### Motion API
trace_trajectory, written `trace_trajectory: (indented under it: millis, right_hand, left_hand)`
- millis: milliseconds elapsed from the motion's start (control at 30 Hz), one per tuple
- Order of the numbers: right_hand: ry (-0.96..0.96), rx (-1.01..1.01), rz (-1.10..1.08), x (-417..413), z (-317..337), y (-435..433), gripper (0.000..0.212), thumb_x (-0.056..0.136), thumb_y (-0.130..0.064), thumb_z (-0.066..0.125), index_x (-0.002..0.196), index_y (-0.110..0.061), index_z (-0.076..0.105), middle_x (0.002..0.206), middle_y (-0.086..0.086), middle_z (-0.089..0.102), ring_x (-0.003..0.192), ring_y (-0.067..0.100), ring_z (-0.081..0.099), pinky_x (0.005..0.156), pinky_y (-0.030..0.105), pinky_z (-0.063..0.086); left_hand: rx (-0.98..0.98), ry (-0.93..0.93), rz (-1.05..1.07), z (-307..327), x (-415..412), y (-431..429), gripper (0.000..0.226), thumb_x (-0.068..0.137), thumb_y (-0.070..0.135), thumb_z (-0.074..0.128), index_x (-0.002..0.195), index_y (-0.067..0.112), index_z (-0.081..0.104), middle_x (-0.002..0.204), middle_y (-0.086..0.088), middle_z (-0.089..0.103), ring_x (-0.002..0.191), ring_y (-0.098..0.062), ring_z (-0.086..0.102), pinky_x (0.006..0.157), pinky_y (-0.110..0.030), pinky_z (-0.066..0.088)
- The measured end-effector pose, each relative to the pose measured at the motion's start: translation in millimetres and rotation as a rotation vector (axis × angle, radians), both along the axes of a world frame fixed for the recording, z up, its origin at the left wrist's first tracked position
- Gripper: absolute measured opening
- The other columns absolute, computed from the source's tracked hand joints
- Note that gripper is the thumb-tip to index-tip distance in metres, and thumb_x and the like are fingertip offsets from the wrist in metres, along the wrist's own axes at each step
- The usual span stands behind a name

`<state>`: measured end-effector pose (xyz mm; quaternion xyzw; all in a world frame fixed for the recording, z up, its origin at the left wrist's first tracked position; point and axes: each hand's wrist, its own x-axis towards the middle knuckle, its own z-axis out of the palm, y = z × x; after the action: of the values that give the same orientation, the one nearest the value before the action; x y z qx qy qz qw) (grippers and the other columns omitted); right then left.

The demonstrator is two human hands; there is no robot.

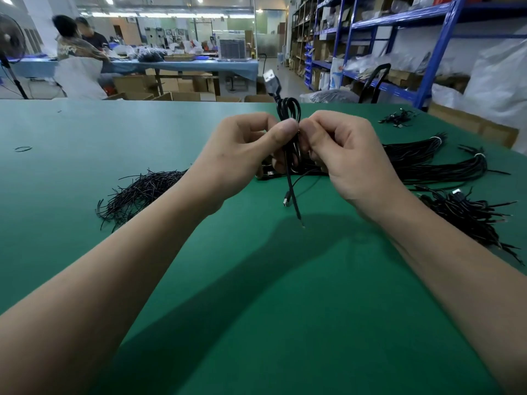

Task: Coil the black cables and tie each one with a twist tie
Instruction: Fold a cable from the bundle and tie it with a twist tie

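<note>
- Two hands, left hand (242,158) and right hand (350,158), pinch the coiled black cable (289,106) at its middle.
- USB plug (269,76) points up, above the green tabletop (256,280).

The bench is a wide flat top covered in green matting (256,295). Left of its middle lies a loose heap of thin black twist-tie wires (137,192), and close to the left edge a small black ring (23,148). Toward the right edge lie long bundles of black cables (445,166) bound with white ties, with a tangled pile of black cables (467,215) nearer. By the far right corner sits a small scatter of black pieces (397,119).
</note>
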<state>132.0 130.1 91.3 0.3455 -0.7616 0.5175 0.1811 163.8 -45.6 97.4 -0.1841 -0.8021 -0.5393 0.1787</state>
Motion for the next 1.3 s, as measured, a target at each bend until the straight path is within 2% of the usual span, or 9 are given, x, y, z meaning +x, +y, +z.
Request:
trace_trajectory:
  millis: [67, 233, 400, 500, 600, 800, 967, 1100, 1300]
  right_hand:
    - [0.120, 0.030, -0.061, 1.2, -0.1, 1.3, 0.038, 0.105, -0.026, 0.052, 0.077, -0.001, 0.057, 0.061, 0.008, 0.045, 0.059, 0.024, 0.038, 0.057, 0.042, 0.033]
    - [0.317, 0.112, -0.181, 3.8, 2.6, 6.5, 0.037, 0.105, -0.026, 0.055, 0.076, -0.003, 0.061, 0.056, -0.005, 0.044, 0.051, 0.008, 0.035, 0.052, 0.020, 0.024]
    - [-0.139, -0.064, -0.036, -7.8, 2.8, 7.9, 0.038, 0.106, -0.025, 0.050, 0.076, -0.003, 0.057, 0.049, -0.013, 0.033, 0.047, 0.008, 0.026, 0.050, 0.028, 0.022]
    - [-0.465, -0.218, 0.138, -6.9, 1.0, 3.9, 0.037, 0.106, -0.023, 0.049, 0.071, -0.013, 0.052, 0.045, -0.010, 0.028, 0.042, 0.008, 0.023, 0.044, 0.021, 0.018]
    - [-0.577, -0.202, 0.196, -5.3, 0.2, 1.7, 0.031, 0.106, -0.023, 0.048, 0.079, -0.009, 0.055, 0.045, -0.009, 0.029, 0.042, 0.008, 0.022, 0.048, 0.025, 0.012]
    - [-0.364, -0.101, 0.076, -1.9, 0.6, -1.7, 0.040, 0.107, -0.020, 0.048, 0.068, -0.012, 0.052, 0.047, -0.013, 0.034, 0.043, 0.004, 0.025, 0.045, 0.016, 0.021]
    - [-0.070, 0.069, -0.091, 0.1, -1.2, 0.8, 0.040, 0.105, -0.027, 0.052, 0.072, -0.006, 0.058, 0.056, 0.002, 0.040, 0.056, 0.014, 0.033, 0.057, 0.036, 0.027]
    - [0.101, 0.161, -0.160, 1.0, -2.0, 3.9, 0.037, 0.104, -0.024, 0.055, 0.073, -0.004, 0.058, 0.057, 0.006, 0.046, 0.055, 0.013, 0.037, 0.055, 0.032, 0.029]
    - [0.181, 0.204, -0.198, -2.0, -0.1, 7.4, 0.038, 0.103, -0.024, 0.055, 0.073, -0.001, 0.054, 0.058, 0.010, 0.044, 0.056, 0.017, 0.035, 0.055, 0.035, 0.028]
  left_hand:
    - [0.102, -0.145, -0.058, -0.3, 0.6, 3.6, 0.034, 0.102, 0.037, 0.054, 0.088, 0.008, 0.067, 0.067, 0.005, 0.065, 0.055, -0.005, 0.058, 0.053, -0.019, 0.042]
    - [0.251, -0.338, -0.159, -1.1, 0.8, 7.7, 0.033, 0.102, 0.041, 0.054, 0.084, 0.018, 0.069, 0.071, 0.001, 0.066, 0.059, -0.008, 0.060, 0.056, -0.018, 0.047]
    - [0.193, -0.014, -0.007, -6.8, -1.0, 7.5, 0.021, 0.102, 0.015, 0.059, 0.123, 0.013, 0.057, 0.076, 0.004, 0.073, 0.072, -0.008, 0.068, 0.063, -0.021, 0.051]
    - [-0.200, 0.296, 0.165, -10.3, -1.8, 6.9, 0.034, 0.090, 0.009, 0.072, 0.121, 0.019, 0.063, 0.092, 0.008, 0.070, 0.083, -0.005, 0.067, 0.071, -0.012, 0.045]
    - [-0.324, 0.388, 0.294, -14.6, -3.3, 5.0, 0.028, 0.086, 0.013, 0.077, 0.112, 0.021, 0.073, 0.097, 0.007, 0.067, 0.085, -0.008, 0.063, 0.070, -0.014, 0.041]
    - [-0.266, 0.311, 0.259, -8.5, -3.9, -0.8, 0.018, 0.086, 0.030, 0.078, 0.088, 0.044, 0.067, 0.095, 0.004, 0.067, 0.082, -0.001, 0.059, 0.069, -0.011, 0.041]
    - [-0.055, 0.009, 0.121, -9.6, -3.9, 1.9, 0.024, 0.094, 0.034, 0.069, 0.079, 0.015, 0.074, 0.067, -0.004, 0.069, 0.064, -0.013, 0.056, 0.062, -0.029, 0.041]
    - [0.041, -0.227, 0.003, -6.8, -5.1, -1.3, 0.050, 0.090, 0.047, 0.064, 0.096, -0.003, 0.071, 0.073, -0.006, 0.061, 0.062, -0.012, 0.051, 0.062, -0.029, 0.037]
    - [0.209, -0.367, -0.134, -4.3, -4.7, -0.4, 0.024, 0.093, 0.038, 0.065, 0.087, 0.017, 0.074, 0.072, 0.003, 0.063, 0.058, -0.007, 0.057, 0.064, -0.022, 0.043]
